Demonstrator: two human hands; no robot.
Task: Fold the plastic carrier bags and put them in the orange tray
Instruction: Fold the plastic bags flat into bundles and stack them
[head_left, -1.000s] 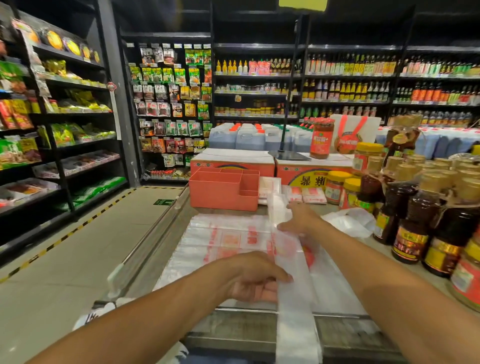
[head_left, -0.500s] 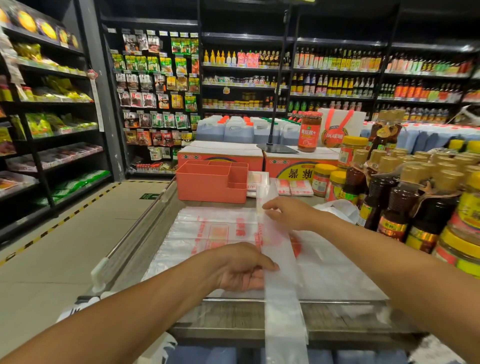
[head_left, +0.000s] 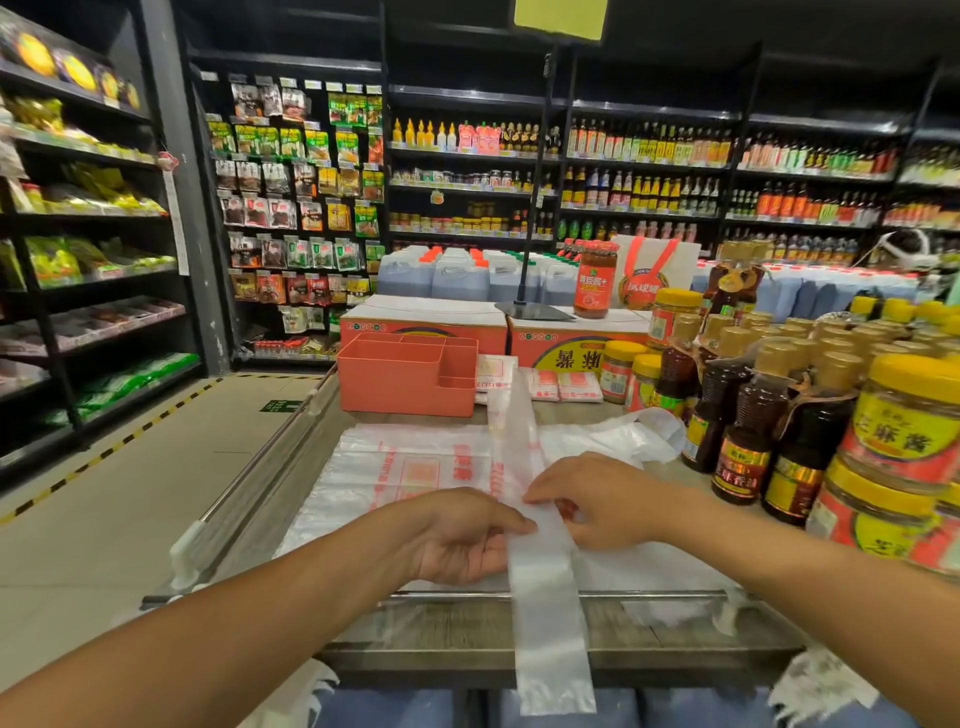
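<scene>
Folding going on at the near edge of the surface. Pinching the left edge of the carrier bag with the left hand, fingers curled and thumb on top. Gripping the same bag from the other side with the right hand, fingertips curling over it just beside those of the left hand.

Lying as a long narrow strip (already folded lengthwise), reaching from just beside the orange tray to the near edge and hanging down over it. Resting across a flat stack of bags printed in red, spreading over the middle of the surface.

Standing upright toward the far left corner, the orange tray, with a few small folded bags lying just to its right. Lying loose and crumpled toward the right edge, another bag, touching the stack. Crowding the right edge, dark sauce bottles and yellow-lidded jars.
</scene>
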